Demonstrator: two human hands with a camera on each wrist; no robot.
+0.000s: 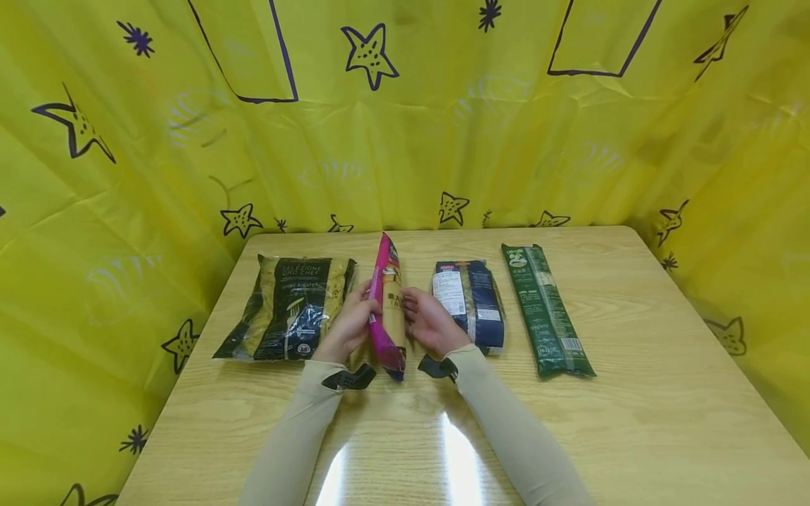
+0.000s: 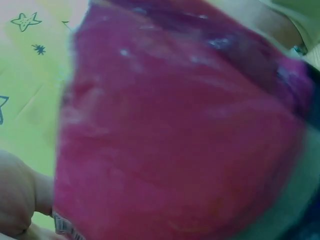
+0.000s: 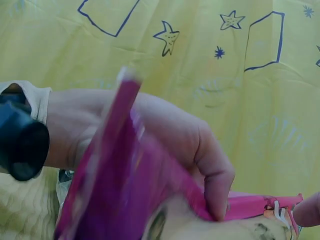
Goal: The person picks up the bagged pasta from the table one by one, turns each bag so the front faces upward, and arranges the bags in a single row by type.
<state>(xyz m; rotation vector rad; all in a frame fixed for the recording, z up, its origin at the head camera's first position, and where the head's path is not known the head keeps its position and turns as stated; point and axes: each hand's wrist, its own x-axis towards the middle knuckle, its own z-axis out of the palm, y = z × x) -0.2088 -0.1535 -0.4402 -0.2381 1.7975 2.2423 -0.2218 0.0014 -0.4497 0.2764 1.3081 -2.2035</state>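
Note:
A pink pasta packet (image 1: 394,309) with a see-through, pale yellow side stands tilted on edge near the middle of the table. My left hand (image 1: 351,320) grips it from the left, with the thumb over the pink side. At its right side, my right hand (image 1: 433,320) has loosely bent fingers that touch or almost touch the packet. In the left wrist view the pink face of the packet (image 2: 175,130) fills most of the picture, blurred. The right wrist view shows the left hand (image 3: 175,130) over the packet, with one right fingertip (image 3: 307,212) by its end.
A large black and clear pasta bag (image 1: 294,309) lies on the left of the wooden table (image 1: 658,400). Right of the hands are a dark blue pasta bag (image 1: 476,302) and a long green spaghetti packet (image 1: 545,309). A yellow curtain (image 1: 405,140) hangs behind.

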